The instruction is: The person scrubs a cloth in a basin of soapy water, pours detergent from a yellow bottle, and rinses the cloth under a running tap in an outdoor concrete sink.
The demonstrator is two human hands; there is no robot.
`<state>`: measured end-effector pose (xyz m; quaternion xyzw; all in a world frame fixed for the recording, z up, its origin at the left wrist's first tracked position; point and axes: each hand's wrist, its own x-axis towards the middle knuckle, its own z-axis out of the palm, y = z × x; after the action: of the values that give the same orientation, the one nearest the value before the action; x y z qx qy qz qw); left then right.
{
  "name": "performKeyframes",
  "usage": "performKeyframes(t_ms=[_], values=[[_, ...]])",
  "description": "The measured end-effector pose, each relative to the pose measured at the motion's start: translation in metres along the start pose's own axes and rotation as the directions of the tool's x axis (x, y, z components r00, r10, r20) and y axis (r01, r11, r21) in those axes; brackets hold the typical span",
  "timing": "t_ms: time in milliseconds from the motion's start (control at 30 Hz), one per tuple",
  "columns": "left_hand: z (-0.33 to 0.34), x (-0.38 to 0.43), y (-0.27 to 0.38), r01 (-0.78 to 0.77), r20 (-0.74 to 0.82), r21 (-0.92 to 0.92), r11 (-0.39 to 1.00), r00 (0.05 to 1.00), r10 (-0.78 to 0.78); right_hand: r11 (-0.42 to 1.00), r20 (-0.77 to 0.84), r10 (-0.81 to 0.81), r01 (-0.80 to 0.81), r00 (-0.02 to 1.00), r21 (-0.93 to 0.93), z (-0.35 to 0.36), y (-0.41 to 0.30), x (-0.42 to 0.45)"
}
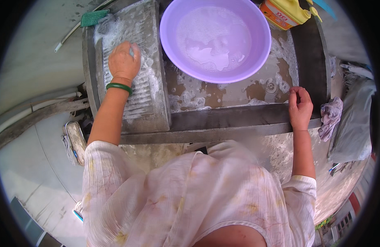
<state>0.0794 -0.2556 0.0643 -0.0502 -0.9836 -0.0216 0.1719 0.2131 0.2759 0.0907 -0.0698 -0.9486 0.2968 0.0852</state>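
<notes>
My left hand [124, 60], with a green bangle at the wrist, is over the soapy ridged washboard slab [137, 102] of a stone wash sink. Its fingers are curled down around something pale, mostly hidden under the palm, that I cannot identify. My right hand [300, 106] hangs over the sink's front right corner, fingers bent and loosely apart, with nothing visible in it. Between them, farther back, a purple plastic basin [216, 77] of sudsy water stands in the sink. Foam and shallow water lie on the sink floor [233, 95] around it.
Beyond the washboard lie a green scouring pad [94, 18] and a grey steel-wool scrubber [106, 26]. A yellow detergent jug [284, 14] stands at the back right. A crumpled cloth [330, 119] hangs at the sink's right edge. White pipes [38, 106] run along the left.
</notes>
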Motion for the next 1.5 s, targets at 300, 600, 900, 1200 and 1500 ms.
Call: performKeyframes(t_ms=[300, 600, 900, 1200, 1500], values=[[-0.015, 0.022, 0.029, 0.115, 0.146, -0.067, 0.991, 0.984, -0.105, 0.997, -0.081, -0.024, 0.018, 0.996, -0.076, 0.000, 0.001, 0.002], [0.000, 0.003, 0.017, -0.006, 0.002, -0.048, 0.999, 1.000, 0.006, 1.000, -0.053, 0.000, -0.001, 0.999, -0.012, -0.001, 0.000, -0.003], [-0.017, 0.026, 0.034, 0.225, 0.078, 0.036, 0.974, 0.971, -0.227, 0.998, -0.041, 0.051, -0.052, 0.998, -0.021, -0.001, 0.000, 0.002], [-0.008, -0.007, 0.008, -0.072, -0.068, -0.047, 0.996, 0.995, 0.069, 1.000, -0.003, 0.016, -0.016, 1.000, -0.005, 0.001, 0.005, -0.004], [-0.006, 0.025, 0.030, 0.259, 0.048, 0.161, 0.952, 0.962, -0.270, 0.999, -0.023, 0.053, -0.053, 0.998, -0.010, -0.001, -0.002, 0.003]])
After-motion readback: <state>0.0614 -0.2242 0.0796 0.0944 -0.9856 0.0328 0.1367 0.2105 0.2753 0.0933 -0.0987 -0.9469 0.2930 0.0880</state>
